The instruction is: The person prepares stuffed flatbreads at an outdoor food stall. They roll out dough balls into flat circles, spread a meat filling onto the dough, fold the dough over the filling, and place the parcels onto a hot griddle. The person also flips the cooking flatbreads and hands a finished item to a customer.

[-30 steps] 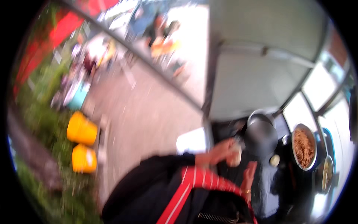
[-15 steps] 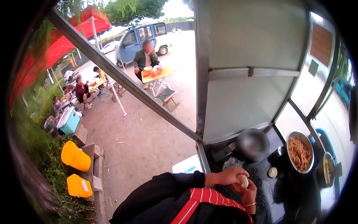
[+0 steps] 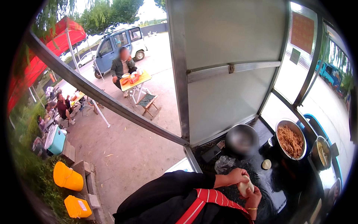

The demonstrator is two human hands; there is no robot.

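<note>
Between my two hands is a pale piece of dough, flattened and stretched (image 3: 245,187). My left hand (image 3: 235,177) pinches its upper end with closed fingers. Lower down, my right hand (image 3: 253,198), with a yellow bangle at the wrist, grips the other side. Both hands are held over a dark, flour-dusted worktop (image 3: 266,184). A round dough ball (image 3: 266,164) lies on that top, a little beyond and to the right of my hands. A crumpled clear plastic bag (image 3: 225,164) is just beyond my left hand.
A metal basin (image 3: 242,140) stands at the back of the worktop, near a dark flat object (image 3: 211,153). To the right are a bowl of reddish-brown shredded food (image 3: 290,141) and a smaller pot (image 3: 321,153). A metal-framed panel (image 3: 227,100) rises behind. Outside, a person (image 3: 122,67) sits at a table.
The dough has gone from a compact lump to a longer, flatter piece between my hands. My view has shifted right, so the surroundings sit further left.
</note>
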